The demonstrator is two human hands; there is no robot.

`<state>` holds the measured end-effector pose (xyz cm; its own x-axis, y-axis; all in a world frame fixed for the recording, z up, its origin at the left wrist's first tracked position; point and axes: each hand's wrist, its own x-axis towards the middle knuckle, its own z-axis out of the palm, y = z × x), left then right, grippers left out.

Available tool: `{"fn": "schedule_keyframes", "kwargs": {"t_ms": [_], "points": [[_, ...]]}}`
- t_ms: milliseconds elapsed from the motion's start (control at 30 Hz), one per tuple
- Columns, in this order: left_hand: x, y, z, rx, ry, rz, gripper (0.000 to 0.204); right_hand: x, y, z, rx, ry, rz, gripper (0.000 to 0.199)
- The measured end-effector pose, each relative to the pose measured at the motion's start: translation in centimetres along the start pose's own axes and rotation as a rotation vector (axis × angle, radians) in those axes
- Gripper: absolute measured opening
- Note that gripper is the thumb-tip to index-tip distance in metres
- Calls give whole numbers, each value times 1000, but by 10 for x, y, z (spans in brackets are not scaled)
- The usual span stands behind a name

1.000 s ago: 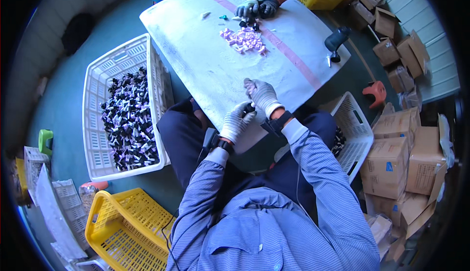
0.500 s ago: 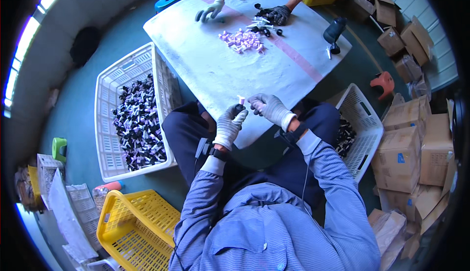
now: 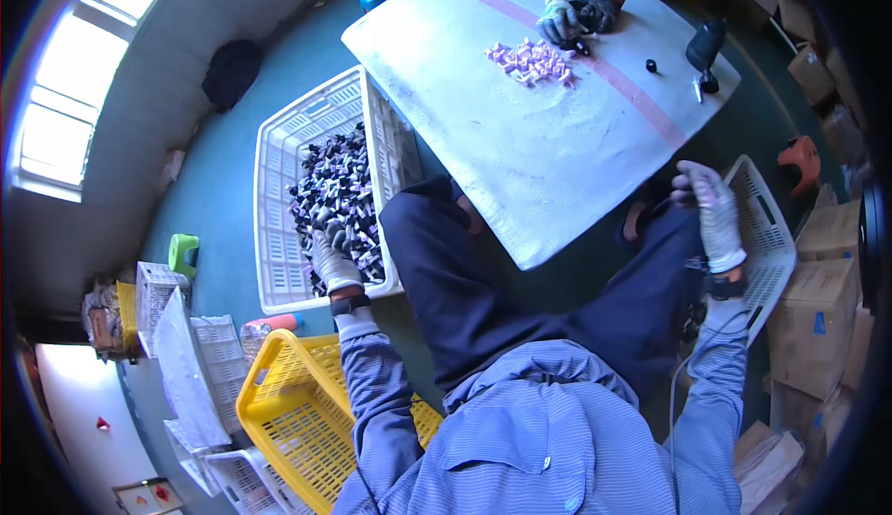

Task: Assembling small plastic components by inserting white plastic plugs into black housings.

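My left hand [image 3: 332,253], in a grey glove, reaches down to my left into a white crate [image 3: 279,157] full of small purple-and-black parts [image 3: 339,194]. Its fingers are bent into the pile, and whether they grip a part is hidden. My right hand [image 3: 711,206], also gloved, is stretched out to my right over the rim of a second white crate [image 3: 773,236], fingers spread with nothing seen in them. The white table [image 3: 520,157] with a pink stripe lies ahead of my knees.
Across the table another person's gloved hands [image 3: 578,18] work beside a heap of pale purple pieces [image 3: 531,59]. A black tool [image 3: 703,47] lies at the table's right. A yellow crate [image 3: 283,413] stands at my lower left, cardboard boxes [image 3: 827,315] at right.
My hands, together at the table's near edge over a small part, have split: the left went down into the left crate, the right swung out over the right crate.
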<state>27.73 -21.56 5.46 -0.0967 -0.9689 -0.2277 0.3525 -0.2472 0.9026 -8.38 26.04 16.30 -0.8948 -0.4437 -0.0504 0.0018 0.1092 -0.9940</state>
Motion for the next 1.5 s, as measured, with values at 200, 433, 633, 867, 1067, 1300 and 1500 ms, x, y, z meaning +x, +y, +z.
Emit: {"fn": "schedule_keyframes", "kwargs": {"t_ms": [200,433,633,867,1067,1300,1500], "points": [[2,-13,-33,32,79,108,17,-3,52,-83,155,196,109,36],[-142,-43,129,247,-459,93,29,-29,129,-149,81,419,347,36],[-184,-106,182,398,-815,-290,33,-50,164,-172,-165,312,236,36],[-218,-164,194,633,-1044,-125,32,-85,252,-258,105,686,582,25],[-228,-194,210,784,-1040,-37,33,-107,326,-298,-9,717,761,21],[-240,-216,207,803,-972,142,36,-124,428,-304,-430,641,785,30],[-242,-211,206,948,-925,380,40,-81,440,-282,-725,552,877,50]]}}
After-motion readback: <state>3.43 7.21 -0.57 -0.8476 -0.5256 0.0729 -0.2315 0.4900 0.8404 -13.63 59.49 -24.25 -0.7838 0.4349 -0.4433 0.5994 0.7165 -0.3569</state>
